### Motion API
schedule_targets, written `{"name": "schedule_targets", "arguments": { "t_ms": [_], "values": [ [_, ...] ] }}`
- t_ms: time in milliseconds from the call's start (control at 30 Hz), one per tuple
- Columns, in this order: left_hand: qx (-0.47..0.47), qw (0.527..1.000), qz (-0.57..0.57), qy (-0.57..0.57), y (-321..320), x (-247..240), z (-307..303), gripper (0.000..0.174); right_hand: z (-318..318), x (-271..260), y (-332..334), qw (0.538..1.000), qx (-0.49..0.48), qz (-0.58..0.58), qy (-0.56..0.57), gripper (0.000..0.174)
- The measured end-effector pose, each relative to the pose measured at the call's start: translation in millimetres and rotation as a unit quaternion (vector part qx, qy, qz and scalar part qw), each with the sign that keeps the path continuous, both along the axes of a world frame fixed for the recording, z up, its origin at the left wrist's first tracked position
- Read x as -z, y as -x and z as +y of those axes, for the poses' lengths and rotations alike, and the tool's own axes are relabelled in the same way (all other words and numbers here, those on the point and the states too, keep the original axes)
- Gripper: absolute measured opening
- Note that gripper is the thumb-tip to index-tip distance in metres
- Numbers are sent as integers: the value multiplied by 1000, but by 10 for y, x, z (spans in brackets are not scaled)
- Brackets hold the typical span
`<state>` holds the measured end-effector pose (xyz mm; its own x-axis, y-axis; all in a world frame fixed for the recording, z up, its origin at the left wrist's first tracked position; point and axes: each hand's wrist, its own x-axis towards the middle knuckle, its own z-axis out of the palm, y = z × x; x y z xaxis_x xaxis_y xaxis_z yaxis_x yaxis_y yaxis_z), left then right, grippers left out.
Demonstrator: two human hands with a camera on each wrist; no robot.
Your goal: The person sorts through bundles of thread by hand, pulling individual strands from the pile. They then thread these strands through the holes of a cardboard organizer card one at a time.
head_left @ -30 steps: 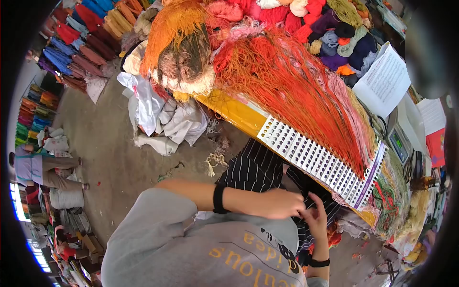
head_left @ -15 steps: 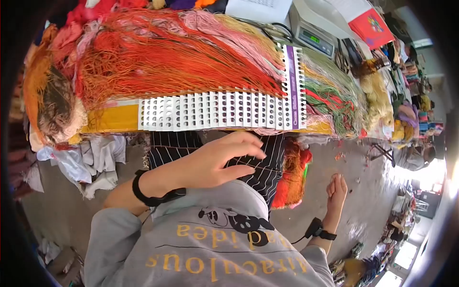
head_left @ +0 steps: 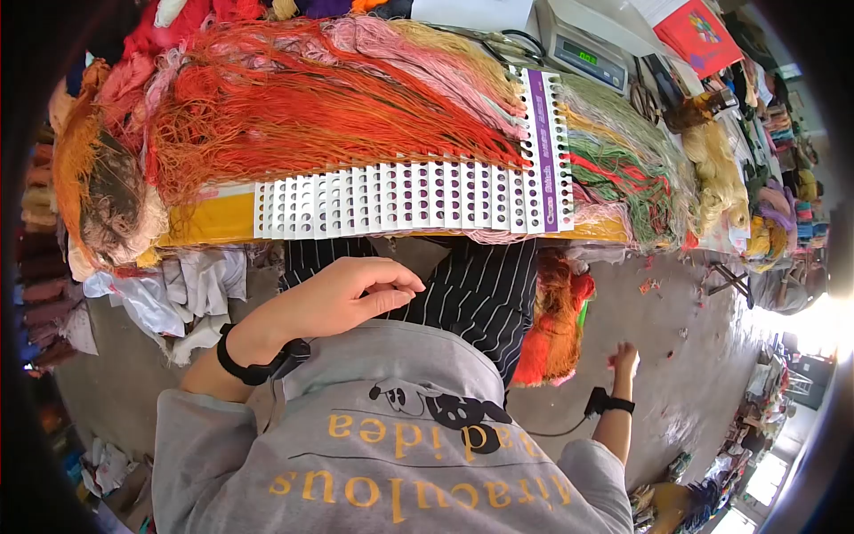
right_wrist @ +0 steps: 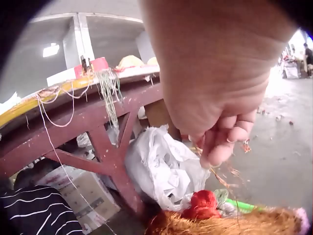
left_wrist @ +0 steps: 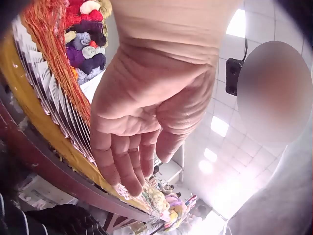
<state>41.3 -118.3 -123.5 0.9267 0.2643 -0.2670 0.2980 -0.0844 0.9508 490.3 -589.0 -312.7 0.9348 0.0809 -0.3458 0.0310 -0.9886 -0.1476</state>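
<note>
My left hand [head_left: 360, 294] hovers over my lap before the table edge, fingers loosely bent. Its palm faces the camera in the left wrist view, with nothing held. Out to the right, my right hand [head_left: 625, 359] is low beside the table with curled fingers. Thin brown threads [right_wrist: 222, 182] trail from its fingertips in the right wrist view, above a bundle of rust-brown yarn [right_wrist: 230, 223] with a red ball [right_wrist: 203, 204]. On the table, long red-orange threads [head_left: 329, 116] lead to overlapping white punched cards [head_left: 374, 200]. A purple-striped card [head_left: 544, 151] is at their right end.
Pink threads [head_left: 391, 53] and green threads [head_left: 623, 169] lie near the cards. Behind stands a scale [head_left: 587, 53] with black-handled scissors [head_left: 520, 40]. A white plastic bag [right_wrist: 164, 166] sits by the red-brown table leg [right_wrist: 115, 166]. Brown yarn hangs at the left.
The hands, together at first, have parted: the right moved out to the right, the left drew back over the lap and its fingers bent more. The head view turned toward the table.
</note>
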Motion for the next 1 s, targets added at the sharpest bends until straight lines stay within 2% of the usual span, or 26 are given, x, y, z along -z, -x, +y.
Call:
{"name": "schedule_targets", "arguments": {
  "t_ms": [33, 100, 133, 200, 300, 367, 433, 467, 500, 533, 567, 600, 633, 667, 700, 733, 767, 833, 900, 967, 1000],
  "values": [
    [0, 1000, 0, 2, 9, 6, -12, 23, 64, 215, -104, 996, -6, 4, -86, 23],
    [-2, 1000, 2, 1, 28, 17, -36, 23, 248, 571, -271, 985, -21, 4, -174, 22],
    [-5, 1000, 10, 2, 41, 23, -45, 22, 351, 726, -290, 984, -23, 6, -176, 22],
    [-8, 1000, 20, -1, 81, 25, -59, 21, 533, 1009, -277, 958, 12, 79, -274, 32],
    [-31, 999, 31, 4, 214, -12, -65, 22, 668, 1320, -343, 956, 21, 156, -248, 41],
    [-74, 994, 34, 71, 340, -49, -32, 23, 673, 1356, -358, 953, 15, 163, -254, 38],
    [-94, 990, 52, 87, 458, 2, 30, 24, 408, 1748, -543, 951, -199, 34, -232, 35],
    [-111, 987, 27, 115, 545, 56, 84, 24, 613, 1222, -284, 950, -241, 26, -198, 31],
    [-141, 981, 6, 132, 707, 74, 162, 25, 747, 985, -114, 973, -84, 138, -166, 27],
    [-150, 979, -7, 135, 829, 78, 244, 26, 477, 1352, -277, 952, -169, 129, -220, 24],
    [-173, 978, -16, 113, 946, 106, 306, 27, 196, 2023, -554, 826, -77, 270, -488, 26],
    [-203, 975, -34, 89, 1049, 152, 377, 27, 534, 1316, -246, 914, -338, 50, -219, 24],
    [-221, 974, -19, 51, 1153, 162, 454, 28, 733, 1061, -61, 935, -240, 120, -233, 23],
    [-237, 970, 29, 53, 1234, 142, 533, 29, 704, 1310, -104, 919, -182, 149, -317, 22],
    [-254, 966, 29, 39, 1333, 173, 613, 29, 599, 1538, -244, 936, -165, 162, -265, 23],
    [-251, 965, 43, 57, 1421, 233, 709, 31, 715, 1427, -125, 926, -99, 207, -301, 26],
    [-243, 965, 56, 79, 1482, 246, 794, 33, 814, 1364, -61, 923, -108, 207, -307, 26],
    [-243, 954, 80, 153, 1612, 154, 1040, 43, 959, 1298, -28, 935, -115, 254, -218, 26],
    [-285, 948, 133, 51, 1850, 111, 1469, 44, 967, 1501, -95, 932, -151, 235, -232, 24],
    [-411, 885, 168, -136, 2092, 76, 1882, 35, 1064, 1557, -170, 928, -186, 214, -243, 23],
    [-400, 864, 202, -231, 2312, 184, 2172, 32, 1134, 1480, -132, 913, -180, 240, -275, 23]
  ]
}}
